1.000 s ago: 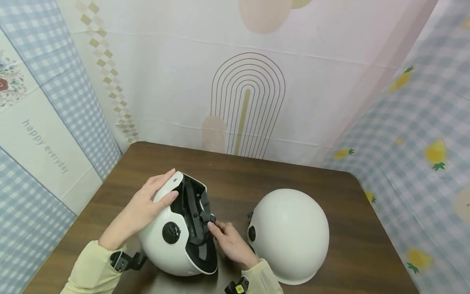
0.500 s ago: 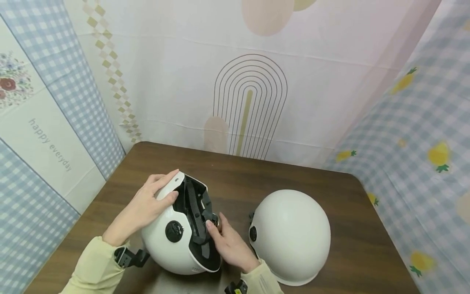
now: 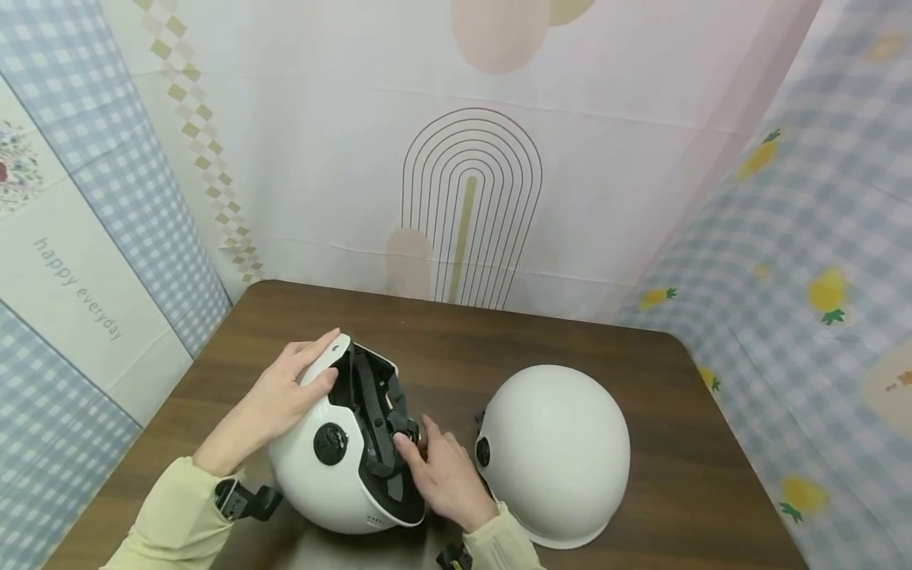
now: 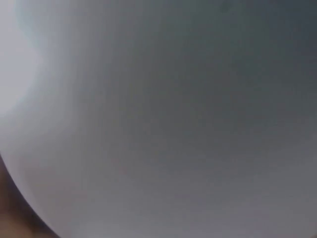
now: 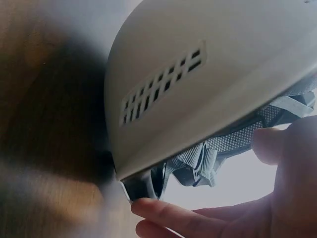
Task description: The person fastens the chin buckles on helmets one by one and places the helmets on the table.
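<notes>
A white helmet (image 3: 331, 495) lies tipped on the table, its black-lined opening turned to the right and up. My left hand (image 3: 274, 400) grips its upper rim, thumb at the inner edge and fingers over the outside. Dark chin straps (image 3: 374, 412) run across the opening. My right hand (image 3: 449, 479) is at the straps near the buckle, its thumb and forefinger spread apart. In the right wrist view the thumb overlaps the grey webbing (image 5: 233, 141), and the fingertips (image 5: 143, 206) are right at the helmet's dark edge. The shell (image 4: 148, 124) fills the left wrist view, blurred.
A second white helmet (image 3: 559, 455) sits dome up, just right of my right hand. Brown wooden table (image 3: 442, 340) lies beneath both, backed by a patterned white cloth (image 3: 321, 174). Blue checked cloth (image 3: 748, 269) hangs on the right.
My right forefinger has lifted away from the buckle and now stands apart from the thumb. The left hand keeps its hold, and the helmet stays in place; the view shifts slightly.
</notes>
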